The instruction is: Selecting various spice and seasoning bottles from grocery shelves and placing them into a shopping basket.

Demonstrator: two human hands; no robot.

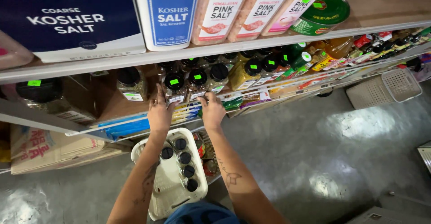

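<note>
Spice jars (176, 86) with black lids at shelf (134, 102) front edge, under both hands. Left hand (160, 112) fingers curled on one jar, right hand (212, 111) fingers on its neighbour. Probably light, rigid, smooth plastic; best gripped round the body.

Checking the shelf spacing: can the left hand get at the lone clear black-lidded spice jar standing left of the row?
Probably yes: the left hand rests beside the lone clear black-lidded spice jar, with bare shelf between them.
</note>
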